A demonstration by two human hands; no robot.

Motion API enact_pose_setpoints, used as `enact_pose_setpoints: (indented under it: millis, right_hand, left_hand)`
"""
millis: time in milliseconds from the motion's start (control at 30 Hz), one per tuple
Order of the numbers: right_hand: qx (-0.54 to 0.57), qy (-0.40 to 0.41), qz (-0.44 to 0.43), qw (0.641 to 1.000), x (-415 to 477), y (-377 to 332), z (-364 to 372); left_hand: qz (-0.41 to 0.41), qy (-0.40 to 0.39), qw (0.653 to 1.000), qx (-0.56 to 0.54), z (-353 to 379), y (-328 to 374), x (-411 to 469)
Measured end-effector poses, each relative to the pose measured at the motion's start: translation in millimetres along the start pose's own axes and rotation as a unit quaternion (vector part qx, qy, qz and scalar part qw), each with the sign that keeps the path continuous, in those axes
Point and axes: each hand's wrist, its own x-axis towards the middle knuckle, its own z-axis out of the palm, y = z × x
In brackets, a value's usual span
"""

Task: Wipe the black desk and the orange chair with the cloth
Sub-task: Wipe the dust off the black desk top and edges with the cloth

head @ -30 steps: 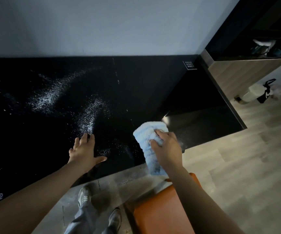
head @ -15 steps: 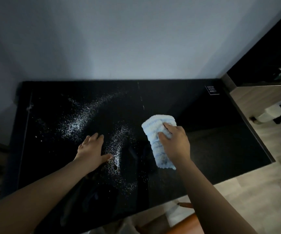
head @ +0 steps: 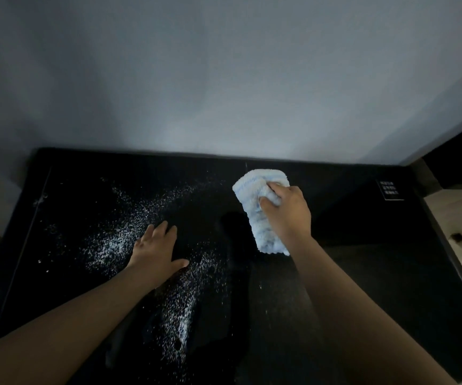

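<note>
Since a second ago, both hands have reached deeper over the black desk (head: pixel 363 287), the orange chair gone from view. Left hand (head: pixel 156 250) lies flat in white powder (head: pixel 185 309); farther back, right hand (head: pixel 286 211) grips the cloth (head: pixel 260 215). A sweep might scatter powder off the edge.

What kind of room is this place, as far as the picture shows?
Probably a home study or bedroom corner: a black desk stands against a plain grey wall, with pale wood flooring at the right. The desk carries scattered white powder.
</note>
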Motion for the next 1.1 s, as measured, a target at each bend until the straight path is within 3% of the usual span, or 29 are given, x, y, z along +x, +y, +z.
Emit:
enact_pose_setpoints:
  millis: [167, 433, 733, 1100]
  right_hand:
    - [-0.026, -0.027, -0.021, 0.999, 65.1, -8.2, 22.2]
    - [-0.069, -0.033, -0.052, 0.996, 128.0, -13.7, 55.4]
    - [-0.131, -0.080, -0.035, 0.988, 152.1, -20.1, 89.5]
    - [-0.171, -0.132, -0.041, 0.976, 144.8, -19.1, 80.6]
  left_hand:
    - [-0.022, 0.003, 0.997, 0.078, 6.7, -5.2, 30.3]
    - [-0.026, -0.010, 0.996, 0.081, 20.9, -13.3, 49.0]
    - [-0.033, -0.027, 0.997, 0.060, 20.1, -12.9, 51.2]
    - [-0.032, -0.032, 0.998, 0.054, 11.5, -7.2, 47.6]
